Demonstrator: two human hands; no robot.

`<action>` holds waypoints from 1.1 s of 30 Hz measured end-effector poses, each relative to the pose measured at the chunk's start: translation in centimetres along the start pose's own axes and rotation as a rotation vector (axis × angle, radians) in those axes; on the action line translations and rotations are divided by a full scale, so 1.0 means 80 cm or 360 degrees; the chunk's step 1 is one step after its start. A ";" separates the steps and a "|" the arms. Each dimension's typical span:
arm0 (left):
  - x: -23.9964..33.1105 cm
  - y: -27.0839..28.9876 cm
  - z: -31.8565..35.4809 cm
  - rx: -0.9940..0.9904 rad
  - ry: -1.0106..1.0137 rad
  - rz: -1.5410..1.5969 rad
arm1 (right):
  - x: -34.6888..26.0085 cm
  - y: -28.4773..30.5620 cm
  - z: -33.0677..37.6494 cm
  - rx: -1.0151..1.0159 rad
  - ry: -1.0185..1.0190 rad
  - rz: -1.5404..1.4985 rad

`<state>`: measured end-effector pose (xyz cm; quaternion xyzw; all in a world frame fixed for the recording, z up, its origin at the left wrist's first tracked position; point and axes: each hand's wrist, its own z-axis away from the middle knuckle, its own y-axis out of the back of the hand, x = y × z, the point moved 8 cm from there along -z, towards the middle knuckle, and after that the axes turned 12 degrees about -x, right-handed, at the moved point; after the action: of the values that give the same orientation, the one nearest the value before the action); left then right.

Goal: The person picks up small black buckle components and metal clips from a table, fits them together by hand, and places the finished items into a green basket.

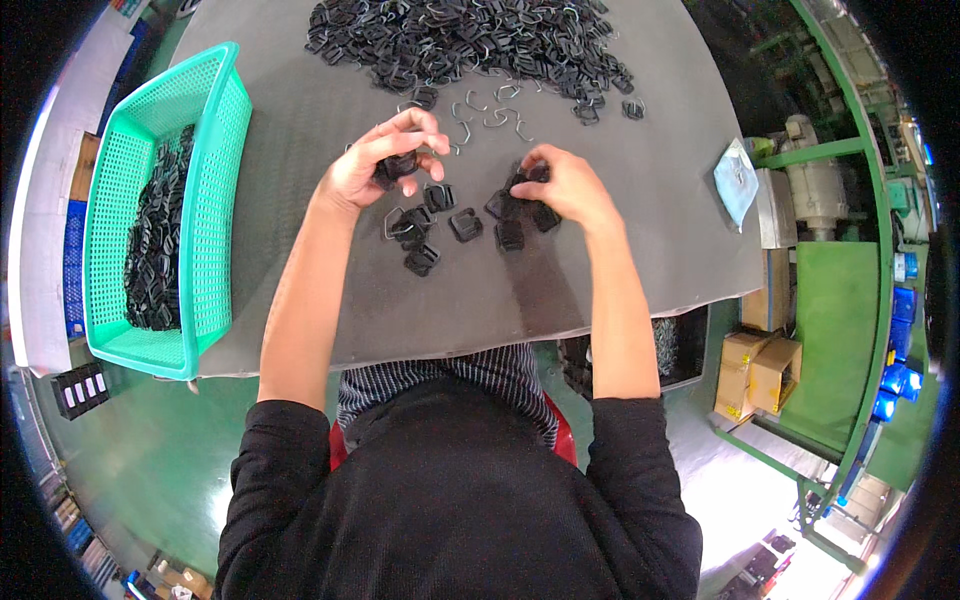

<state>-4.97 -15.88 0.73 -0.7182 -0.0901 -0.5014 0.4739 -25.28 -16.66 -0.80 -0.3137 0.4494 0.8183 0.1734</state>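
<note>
My left hand [368,165] is raised a little over the grey table [300,200], its fingers curled around one or more black plastic buckles [396,168]. To its right, my right hand [570,188] pinches a black plastic buckle [538,173] above a small cluster of the same pieces. Between and below the hands lie several loose black buckles [465,225]; one at the left has a bent metal wire [390,222] at its side. Beyond the hands, thin bent wire hooks [500,118] are scattered. How many pieces each hand holds is hidden by the fingers.
A large heap of black buckles and wire hooks [460,40] covers the table's far side. A green plastic basket [215,220], partly filled with black pieces, stands at the left edge. A pale blue packet [736,185] lies near the right edge. Cardboard boxes [760,370] stand below right.
</note>
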 end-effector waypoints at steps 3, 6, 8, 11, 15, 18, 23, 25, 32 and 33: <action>-0.039 0.011 -0.010 0.0275 0.0541 -0.0620 | -0.019 0.001 -0.004 0.0057 -0.0029 0.0455; -0.043 -0.047 -0.025 0.0391 0.0592 -0.2069 | 0.009 0.023 0.001 0.0103 0.0100 -0.0255; -0.069 -0.059 -0.030 0.0436 0.0544 -0.2377 | 0.029 0.026 0.024 -0.0034 0.0265 -0.1391; -0.079 -0.051 -0.038 0.0213 0.0479 -0.2073 | 0.021 0.025 0.065 0.0098 0.0453 -0.1987; -0.048 -0.039 -0.006 -0.0098 0.0396 -0.0388 | 0.055 0.013 0.080 0.0048 -0.0127 -0.0695; -0.019 -0.028 0.012 0.0029 0.0312 -0.0451 | 0.031 -0.004 0.078 0.0364 -0.0346 0.0334; -0.026 -0.058 0.016 0.0301 0.0603 -0.2324 | 0.029 -0.008 0.070 0.0127 -0.0169 -0.0027; -0.050 -0.062 0.020 0.0276 0.0704 -0.2589 | 0.020 -0.028 0.071 -0.0083 0.0008 -0.0229; 0.087 -0.085 0.094 0.0882 0.0100 -0.2466 | -0.026 -0.075 0.063 0.0015 0.0084 0.0042; 0.126 -0.083 0.129 0.1100 -0.0008 -0.2539 | -0.056 -0.073 0.053 0.0036 0.0319 0.0006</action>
<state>2.38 -7.85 12.28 -0.2576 -0.7149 -0.6268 0.1722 -20.14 -9.93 0.22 -0.3912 0.4742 0.7780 0.1296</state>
